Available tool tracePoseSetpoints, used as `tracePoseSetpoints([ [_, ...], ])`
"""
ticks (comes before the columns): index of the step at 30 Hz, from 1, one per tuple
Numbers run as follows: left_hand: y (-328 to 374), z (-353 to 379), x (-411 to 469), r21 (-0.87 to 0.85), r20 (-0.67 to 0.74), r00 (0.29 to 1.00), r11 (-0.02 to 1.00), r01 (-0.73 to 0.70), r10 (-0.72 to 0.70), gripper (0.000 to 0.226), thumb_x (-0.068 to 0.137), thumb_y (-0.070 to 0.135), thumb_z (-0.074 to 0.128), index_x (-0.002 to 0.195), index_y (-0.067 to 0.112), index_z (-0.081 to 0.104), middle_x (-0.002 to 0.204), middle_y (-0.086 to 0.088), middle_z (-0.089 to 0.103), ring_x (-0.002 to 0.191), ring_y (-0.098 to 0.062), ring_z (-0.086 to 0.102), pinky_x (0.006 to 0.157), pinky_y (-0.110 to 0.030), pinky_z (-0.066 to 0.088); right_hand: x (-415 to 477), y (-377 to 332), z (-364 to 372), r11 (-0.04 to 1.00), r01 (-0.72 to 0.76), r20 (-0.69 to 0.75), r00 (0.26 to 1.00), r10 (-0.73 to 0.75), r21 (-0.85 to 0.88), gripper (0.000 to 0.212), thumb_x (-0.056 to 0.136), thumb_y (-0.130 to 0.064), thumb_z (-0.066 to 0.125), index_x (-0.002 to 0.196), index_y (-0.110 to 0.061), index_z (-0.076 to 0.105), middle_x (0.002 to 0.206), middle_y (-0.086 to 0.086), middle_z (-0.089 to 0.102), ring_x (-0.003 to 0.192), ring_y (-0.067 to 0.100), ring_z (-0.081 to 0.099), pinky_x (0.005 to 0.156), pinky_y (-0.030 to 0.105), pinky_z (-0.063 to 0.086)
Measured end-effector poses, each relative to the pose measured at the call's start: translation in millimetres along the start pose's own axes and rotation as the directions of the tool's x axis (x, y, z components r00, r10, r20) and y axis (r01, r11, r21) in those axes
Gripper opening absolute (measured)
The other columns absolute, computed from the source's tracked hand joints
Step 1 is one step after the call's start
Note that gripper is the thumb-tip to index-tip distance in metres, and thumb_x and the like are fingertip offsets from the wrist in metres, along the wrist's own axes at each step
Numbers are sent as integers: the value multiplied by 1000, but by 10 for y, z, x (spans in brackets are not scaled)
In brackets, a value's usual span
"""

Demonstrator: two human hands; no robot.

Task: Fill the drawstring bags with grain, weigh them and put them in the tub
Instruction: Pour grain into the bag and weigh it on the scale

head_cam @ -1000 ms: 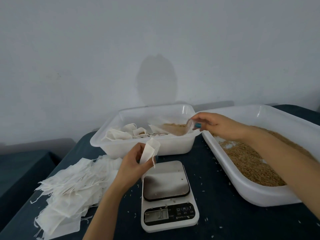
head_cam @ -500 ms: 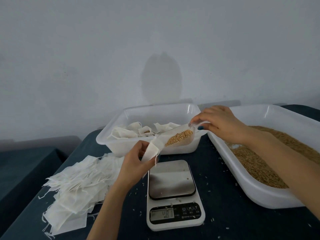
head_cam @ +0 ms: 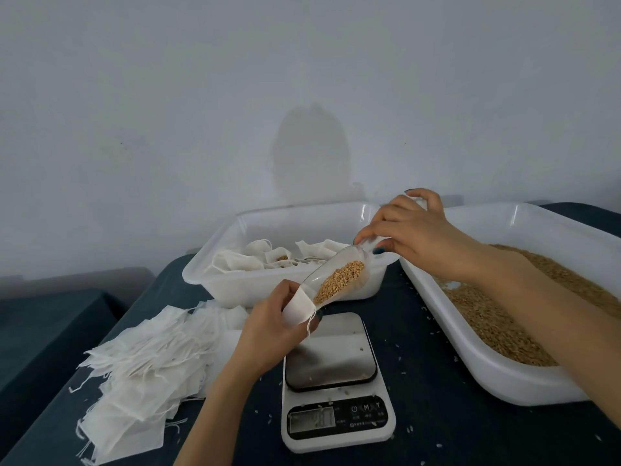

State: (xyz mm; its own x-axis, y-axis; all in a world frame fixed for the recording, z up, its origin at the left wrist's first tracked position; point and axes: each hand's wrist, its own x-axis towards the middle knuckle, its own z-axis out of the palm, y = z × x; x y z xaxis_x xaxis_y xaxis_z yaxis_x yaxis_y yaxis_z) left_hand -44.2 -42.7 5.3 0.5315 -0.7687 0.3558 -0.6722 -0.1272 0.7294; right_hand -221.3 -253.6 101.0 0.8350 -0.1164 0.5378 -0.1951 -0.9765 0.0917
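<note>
My left hand (head_cam: 268, 326) holds a small white drawstring bag (head_cam: 297, 307) above the kitchen scale (head_cam: 336, 381), its mouth tipped up to the right. My right hand (head_cam: 413, 230) grips the handle of a clear plastic scoop (head_cam: 339, 277) loaded with golden grain. The scoop slopes down to the left and its lip sits in the bag's mouth. Behind them stands a white tub (head_cam: 235, 280) with several filled bags (head_cam: 255, 260) in it. At the right a large white tray (head_cam: 504, 385) holds loose grain (head_cam: 497, 317).
A heap of empty white bags (head_cam: 144, 364) lies on the dark tablecloth at the left. Stray grains dot the cloth around the scale. The scale's display (head_cam: 312, 420) is lit. A grey wall rises close behind the tub and tray. The table edge falls away at the left.
My right hand has carried the full scoop from above the tub down and left, then tilted it steeper until its lip entered the bag. My left hand stayed over the scale with the bag.
</note>
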Motion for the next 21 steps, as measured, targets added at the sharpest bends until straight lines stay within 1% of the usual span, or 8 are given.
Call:
tracePoseSetpoints([
  [2,24,8,-2,-11,17,1000,1000,-1,2,39,69,58,68,99,41,50,97,29,63,85,0,63,67,-31,57,24,-28,-58,1000,19,-4,1000,-19,-22,27,95,-36,55,119,-44,64,105,-20,59,116,10,46,113,42,7],
  [5,53,20,-13,-48,55,998,999,-3,6,39,73,53,71,102,42,48,99,32,62,84,1,65,65,-29,58,68,-75,-142,998,53,-3,999,-54,-42,28,94,-37,56,120,-42,65,105,-18,59,117,12,46,112,42,6],
  [10,94,14,-37,-137,86,996,990,-21,33,38,79,37,77,100,48,47,103,32,64,87,1,66,66,-18,55,129,-114,-258,993,101,-16,995,-102,-67,27,94,-39,54,119,-42,66,105,-17,60,117,12,45,111,43,5],
  [13,102,14,-39,-163,97,995,987,-8,24,38,80,35,77,103,44,48,104,33,64,89,1,67,71,-20,57,146,-120,-296,990,124,-27,992,-126,-67,26,94,-37,56,117,-42,67,102,-17,60,115,12,46,110,44,8],
  [15,108,13,-45,-178,108,994,984,-4,23,38,81,32,77,106,39,48,103,34,64,89,1,68,70,-18,57,156,-121,-312,988,132,-30,990,-135,-78,26,94,-37,57,117,-42,68,102,-17,60,114,13,46,110,45,9],
  [17,122,10,-55,-191,107,994,982,-3,24,39,79,36,76,107,37,48,102,32,65,89,0,68,67,-18,56,168,-118,-327,986,140,-30,989,-143,-90,25,94,-36,58,117,-43,67,102,-17,60,114,13,46,110,45,9],
  [19,137,7,-63,-199,104,994,980,-1,23,41,76,40,73,107,37,48,101,30,66,88,-2,68,67,-22,58,174,-114,-336,984,148,-37,988,-152,-95,25,94,-35,59,116,-43,67,101,-17,60,113,13,46,109,44,9],
  [21,141,7,-61,-199,106,994,980,-3,24,40,76,38,72,107,37,48,101,30,66,89,-3,68,70,-25,59,176,-107,-343,982,154,-44,986,-160,-111,25,93,-34,61,115,-43,68,100,-17,61,112,14,47,109,45,10],
])
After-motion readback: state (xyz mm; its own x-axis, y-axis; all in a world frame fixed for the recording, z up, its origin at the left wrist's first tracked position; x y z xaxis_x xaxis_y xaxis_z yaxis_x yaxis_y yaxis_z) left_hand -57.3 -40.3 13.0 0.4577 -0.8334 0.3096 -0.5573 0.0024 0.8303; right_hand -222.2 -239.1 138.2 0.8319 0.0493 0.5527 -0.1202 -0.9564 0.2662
